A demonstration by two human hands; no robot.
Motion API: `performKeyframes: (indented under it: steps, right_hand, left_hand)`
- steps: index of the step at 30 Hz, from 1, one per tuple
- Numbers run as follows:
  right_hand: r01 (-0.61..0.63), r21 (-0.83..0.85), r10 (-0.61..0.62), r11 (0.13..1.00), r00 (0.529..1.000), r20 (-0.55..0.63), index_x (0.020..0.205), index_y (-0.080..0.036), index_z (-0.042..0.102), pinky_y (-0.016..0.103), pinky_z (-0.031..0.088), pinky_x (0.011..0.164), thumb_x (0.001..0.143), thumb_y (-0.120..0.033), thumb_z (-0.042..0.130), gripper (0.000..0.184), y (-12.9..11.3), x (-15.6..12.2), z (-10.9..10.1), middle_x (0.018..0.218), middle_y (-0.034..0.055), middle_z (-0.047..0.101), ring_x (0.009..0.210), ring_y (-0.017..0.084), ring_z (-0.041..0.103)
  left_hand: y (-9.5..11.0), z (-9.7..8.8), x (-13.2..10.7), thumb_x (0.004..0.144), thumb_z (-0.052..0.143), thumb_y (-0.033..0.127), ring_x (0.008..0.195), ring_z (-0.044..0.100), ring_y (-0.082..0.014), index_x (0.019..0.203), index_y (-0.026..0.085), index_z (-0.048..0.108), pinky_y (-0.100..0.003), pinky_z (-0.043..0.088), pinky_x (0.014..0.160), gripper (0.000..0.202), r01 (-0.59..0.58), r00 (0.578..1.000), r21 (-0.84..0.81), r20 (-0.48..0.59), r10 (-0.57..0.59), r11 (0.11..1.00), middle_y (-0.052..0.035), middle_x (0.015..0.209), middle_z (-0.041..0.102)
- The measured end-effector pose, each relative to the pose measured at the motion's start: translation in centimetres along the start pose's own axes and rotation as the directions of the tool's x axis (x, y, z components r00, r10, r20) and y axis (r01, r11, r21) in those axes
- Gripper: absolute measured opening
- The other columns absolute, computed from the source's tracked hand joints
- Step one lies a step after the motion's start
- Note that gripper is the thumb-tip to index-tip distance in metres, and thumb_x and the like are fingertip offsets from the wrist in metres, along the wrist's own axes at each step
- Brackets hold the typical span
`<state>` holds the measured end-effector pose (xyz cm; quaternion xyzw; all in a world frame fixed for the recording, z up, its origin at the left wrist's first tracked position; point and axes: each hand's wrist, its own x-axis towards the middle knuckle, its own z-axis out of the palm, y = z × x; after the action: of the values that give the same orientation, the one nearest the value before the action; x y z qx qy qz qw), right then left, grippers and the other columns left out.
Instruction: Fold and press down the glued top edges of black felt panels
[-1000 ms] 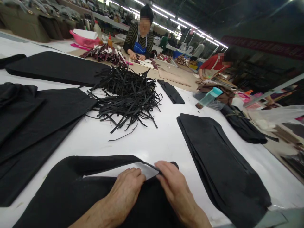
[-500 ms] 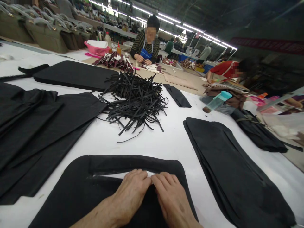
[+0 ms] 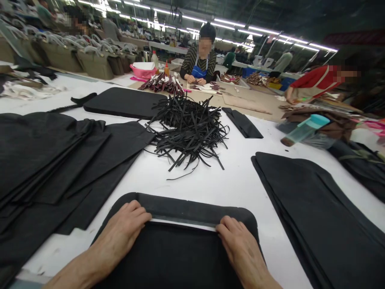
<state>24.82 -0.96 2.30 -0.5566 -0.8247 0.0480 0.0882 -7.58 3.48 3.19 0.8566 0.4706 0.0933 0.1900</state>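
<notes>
A black fabric panel (image 3: 177, 257) with rounded corners lies in front of me at the bottom of the head view. Across its upper part runs a narrow white line (image 3: 183, 224); I cannot tell whether it is a strip or a gap showing the table. My left hand (image 3: 124, 224) is closed at the line's left end, fingers curled on the black fabric. At the right end my right hand (image 3: 240, 241) is closed in the same way, fingertips on the fabric edge. The thumbs are mostly hidden.
A heap of thin black strips (image 3: 192, 128) lies beyond the panel. Black pieces are stacked at left (image 3: 60, 160) and right (image 3: 313, 200). A teal-lidded bottle (image 3: 303, 130) lies at the right back. Across the table a person in a blue apron (image 3: 200, 60) handles small pieces.
My hands were together at the middle of the white opening; now they are apart, left hand moved left, right hand to the right. The wedge-shaped opening has narrowed to a thin line. The view has shifted.
</notes>
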Motion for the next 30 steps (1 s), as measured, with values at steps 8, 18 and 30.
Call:
performKeyframes:
  steps: [8,18,30]
  right_hand:
    - [0.06,-0.081,-0.071,0.995,0.987,-0.147,0.097,-0.02,0.054,0.035,0.029,0.064,0.08,-0.001,0.039,0.029,-2.4,1.3,0.7,0.078,0.0031,0.055,0.07,0.022,0.048]
    - [0.042,0.152,-0.032,0.988,0.997,-0.068,0.081,-0.022,0.052,0.033,0.03,0.063,0.082,-0.006,0.049,0.016,-7.6,4.8,2.4,0.076,0.0005,0.054,0.069,0.02,0.047]
    - [0.022,0.19,-0.015,0.982,0.999,-0.04,0.082,-0.022,0.056,0.031,0.034,0.065,0.088,-0.009,0.044,0.019,-7.0,4.3,2.5,0.078,0.0006,0.053,0.072,0.018,0.048]
  left_hand:
    - [0.5,0.5,0.1,0.085,0.036,0.007,0.086,0.047,-0.0179,0.091,0.023,0.057,-0.03,0.04,0.077,0.027,0.116,0.992,-0.217,-0.019,-0.123,0.969,-0.0006,0.088,0.056]
    - [0.8,-0.2,0.7,0.079,0.042,0.014,0.084,0.051,-0.017,0.086,0.022,0.057,-0.031,0.042,0.078,0.018,0.255,0.961,-0.445,0.021,-0.274,0.858,-0.0007,0.089,0.052]
    - [3.7,2.0,2.4,0.086,0.036,0.003,0.084,0.046,-0.0196,0.095,0.019,0.058,-0.034,0.042,0.077,0.028,-0.105,0.994,-0.087,0.005,0.106,0.991,-0.0042,0.091,0.055]
